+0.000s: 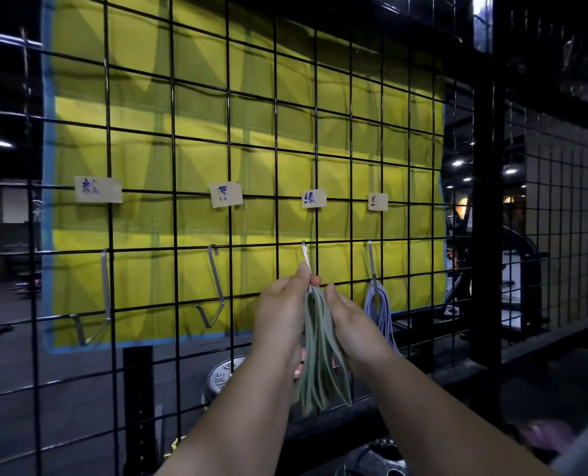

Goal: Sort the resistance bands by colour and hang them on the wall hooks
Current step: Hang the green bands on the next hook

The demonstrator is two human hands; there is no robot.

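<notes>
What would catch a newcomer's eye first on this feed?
The bright yellow cloth behind the black wire grid fills the upper middle. In front of it, low and centre, the left hand and right hand hold a bunch of green bands up at the third hook from the left. Just right of that, pale blue bands hang on the fourth hook.

Gym, weight plate (222, 372), perforated rack upright (138, 407), exercise machines (522, 250) in bkgd
</notes>
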